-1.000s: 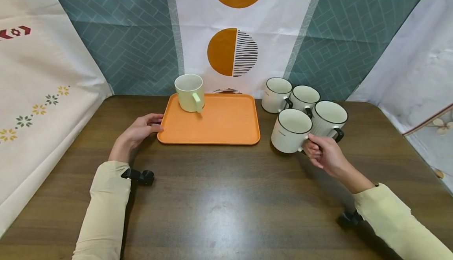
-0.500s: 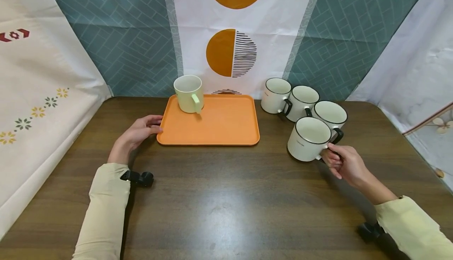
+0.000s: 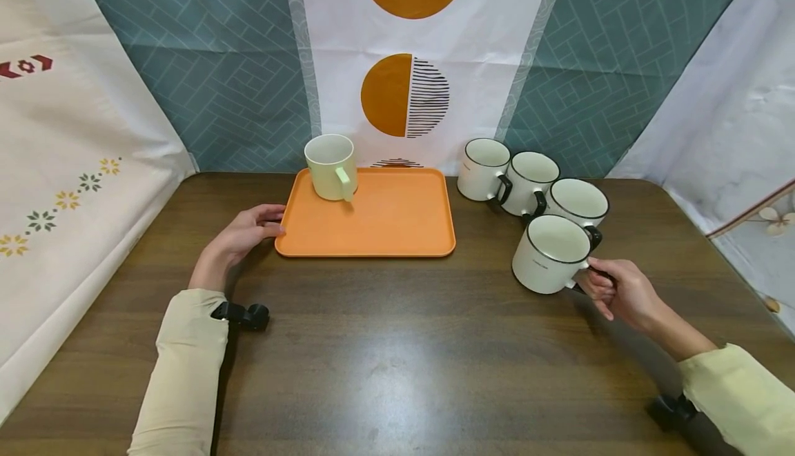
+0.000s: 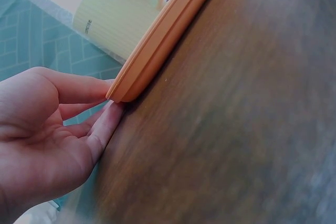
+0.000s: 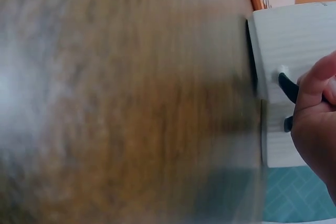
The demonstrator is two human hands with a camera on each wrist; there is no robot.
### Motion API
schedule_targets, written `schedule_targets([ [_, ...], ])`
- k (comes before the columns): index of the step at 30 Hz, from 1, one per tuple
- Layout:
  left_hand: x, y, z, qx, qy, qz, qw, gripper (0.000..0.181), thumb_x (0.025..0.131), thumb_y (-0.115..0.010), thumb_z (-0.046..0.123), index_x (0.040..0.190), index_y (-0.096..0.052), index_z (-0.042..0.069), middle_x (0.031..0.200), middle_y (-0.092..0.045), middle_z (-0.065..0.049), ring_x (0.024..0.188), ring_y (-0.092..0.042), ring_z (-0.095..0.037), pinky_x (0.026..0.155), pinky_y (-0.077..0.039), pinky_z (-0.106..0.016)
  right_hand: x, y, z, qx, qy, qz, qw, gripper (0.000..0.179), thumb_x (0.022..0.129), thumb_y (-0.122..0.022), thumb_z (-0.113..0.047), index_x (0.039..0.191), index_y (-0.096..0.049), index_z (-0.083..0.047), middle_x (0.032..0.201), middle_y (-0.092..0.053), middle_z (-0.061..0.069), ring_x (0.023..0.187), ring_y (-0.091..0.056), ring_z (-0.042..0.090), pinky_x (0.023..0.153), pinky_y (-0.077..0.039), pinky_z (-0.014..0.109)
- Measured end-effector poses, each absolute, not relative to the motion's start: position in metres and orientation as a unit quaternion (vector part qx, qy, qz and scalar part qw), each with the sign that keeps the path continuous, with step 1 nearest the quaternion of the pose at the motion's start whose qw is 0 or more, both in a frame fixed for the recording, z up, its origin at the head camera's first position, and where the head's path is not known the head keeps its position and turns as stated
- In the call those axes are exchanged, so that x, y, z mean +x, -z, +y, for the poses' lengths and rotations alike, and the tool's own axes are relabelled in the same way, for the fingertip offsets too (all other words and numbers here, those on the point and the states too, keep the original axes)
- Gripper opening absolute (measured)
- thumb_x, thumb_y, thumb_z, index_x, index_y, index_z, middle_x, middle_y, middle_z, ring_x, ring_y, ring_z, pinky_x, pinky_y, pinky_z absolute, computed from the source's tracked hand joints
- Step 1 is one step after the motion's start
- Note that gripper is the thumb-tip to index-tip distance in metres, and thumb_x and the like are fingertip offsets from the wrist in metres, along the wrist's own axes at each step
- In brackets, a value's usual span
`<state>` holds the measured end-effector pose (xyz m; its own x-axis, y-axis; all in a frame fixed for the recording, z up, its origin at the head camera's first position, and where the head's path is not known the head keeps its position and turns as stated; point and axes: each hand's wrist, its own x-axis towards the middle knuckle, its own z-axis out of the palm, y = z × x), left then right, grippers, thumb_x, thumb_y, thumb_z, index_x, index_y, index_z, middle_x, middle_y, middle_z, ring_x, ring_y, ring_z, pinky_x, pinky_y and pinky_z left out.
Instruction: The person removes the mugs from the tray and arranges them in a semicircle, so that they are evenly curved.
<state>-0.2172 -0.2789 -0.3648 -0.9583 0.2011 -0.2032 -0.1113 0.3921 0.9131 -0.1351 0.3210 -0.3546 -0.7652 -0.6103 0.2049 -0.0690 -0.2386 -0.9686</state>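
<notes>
My right hand (image 3: 624, 295) grips the black handle of a white mug with a black rim (image 3: 551, 254), to the right of the table's middle. In the right wrist view the curled fingers wrap that dark handle (image 5: 287, 87). At the left end of a flat orange tray (image 3: 373, 225), my left hand (image 3: 241, 239) pinches the rim. The left wrist view has the tray's edge (image 4: 152, 51) between thumb and fingers. A pale green mug (image 3: 331, 166) stands upright on the tray's back left, its handle turned to the front right.
Behind the held mug stand three more white mugs with black handles: one at the back (image 3: 483, 168), a middle one (image 3: 529, 181) and one on the right (image 3: 580, 202). Patterned cloths (image 3: 217, 97) hang around the brown wooden table (image 3: 385, 352).
My right hand has moved the white mug right and toward me, from near the tray to in front of the other white mugs. The left hand stays at the tray's rim.
</notes>
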Motion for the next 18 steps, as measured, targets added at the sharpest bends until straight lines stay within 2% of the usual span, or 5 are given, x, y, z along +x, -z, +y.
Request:
schedule_targets([
  [8, -0.2172, 0.3640, -0.2784, 0.029, -0.549, 0.823, 0.141, 0.060, 0.096, -0.054, 0.000, 0.148, -0.025, -0.008, 0.145, -0.033, -0.027, 0.126, -0.041, -0.037, 0.091, -0.044, -0.019, -0.1357, 0.3565, 0.3265, -0.264, 0.730, 0.602, 0.188, 0.040, 0.103, -0.007, -0.002, 0.066, -0.023, -0.003, 0.059, -0.016, 0.011, 0.045, -0.010, 0.027, 0.035, -0.016, 0.039],
  [18, -0.2173, 0.3655, -0.2787, 0.022, -0.546, 0.825, 0.145, 0.062, 0.096, -0.054, 0.001, 0.149, -0.023, -0.007, 0.146, -0.033, -0.027, 0.128, -0.040, -0.037, 0.105, -0.037, -0.037, -0.1358, 0.3571, 0.3307, -0.252, 0.719, 0.626, 0.165, 0.040, 0.103, -0.008, -0.002, 0.065, -0.023, -0.001, 0.059, -0.017, 0.013, 0.045, -0.012, 0.029, 0.036, -0.018, 0.040],
])
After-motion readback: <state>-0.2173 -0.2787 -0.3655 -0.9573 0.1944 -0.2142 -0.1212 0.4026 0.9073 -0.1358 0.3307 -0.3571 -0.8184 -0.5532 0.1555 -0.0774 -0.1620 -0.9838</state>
